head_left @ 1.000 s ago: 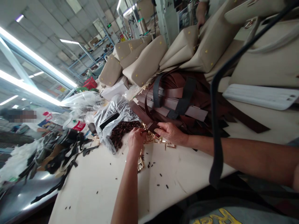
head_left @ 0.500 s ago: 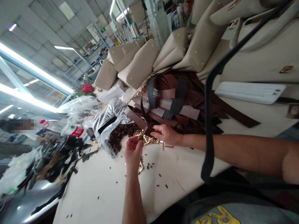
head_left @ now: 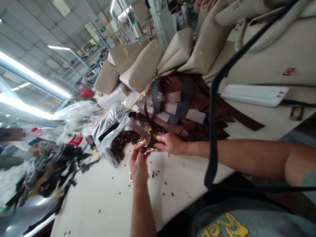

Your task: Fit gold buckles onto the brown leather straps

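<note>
My left hand is closed in a pinch on a small dark brown piece beside gold metal buckles. To its right, the fingers of my right hand are closed on a brown leather strap, whose lighter length curves up to the left. The fingertips of both hands are close together. Behind them lies a big heap of brown straps. A clear plastic bag with small dark brown loops stands to the left.
Beige handbags are piled at the back. A white flat device lies at right. Small dark bits dot the white table. A black strap hangs in front. Scraps and a person are at left.
The small dark piece now shows clearly in my left fingertips. The held strap has tilted and its light part now bends in a curve. The view has shifted slightly.
</note>
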The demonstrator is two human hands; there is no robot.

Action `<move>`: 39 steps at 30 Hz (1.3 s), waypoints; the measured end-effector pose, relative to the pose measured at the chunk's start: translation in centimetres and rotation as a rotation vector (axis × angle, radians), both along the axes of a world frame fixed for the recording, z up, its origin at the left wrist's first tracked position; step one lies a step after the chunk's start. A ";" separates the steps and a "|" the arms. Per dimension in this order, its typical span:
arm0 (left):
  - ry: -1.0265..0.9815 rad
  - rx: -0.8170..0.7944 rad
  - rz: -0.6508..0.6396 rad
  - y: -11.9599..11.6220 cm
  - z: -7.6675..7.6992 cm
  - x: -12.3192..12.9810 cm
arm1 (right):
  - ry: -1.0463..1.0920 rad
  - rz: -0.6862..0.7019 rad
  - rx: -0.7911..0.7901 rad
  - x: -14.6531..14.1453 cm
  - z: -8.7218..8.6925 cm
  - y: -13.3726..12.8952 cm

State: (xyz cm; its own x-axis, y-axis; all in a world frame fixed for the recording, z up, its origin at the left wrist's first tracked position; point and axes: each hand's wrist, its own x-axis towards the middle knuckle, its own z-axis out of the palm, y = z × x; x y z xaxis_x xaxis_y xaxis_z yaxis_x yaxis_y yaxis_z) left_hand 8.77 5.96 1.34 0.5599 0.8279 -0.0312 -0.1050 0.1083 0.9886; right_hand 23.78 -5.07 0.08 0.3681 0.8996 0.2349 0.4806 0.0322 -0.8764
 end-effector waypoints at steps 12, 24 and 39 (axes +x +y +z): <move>0.065 0.061 0.078 0.0 -1.3 0.3 | -0.171 -0.007 -0.150 -0.8 0.9 -0.2; 0.035 0.047 -0.025 -0.1 -0.4 -0.1 | -0.146 0.053 -0.201 -0.1 1.4 -0.4; 0.145 -0.055 -0.153 1.1 -1.2 -0.7 | -0.434 0.133 -0.283 -0.2 1.9 -0.6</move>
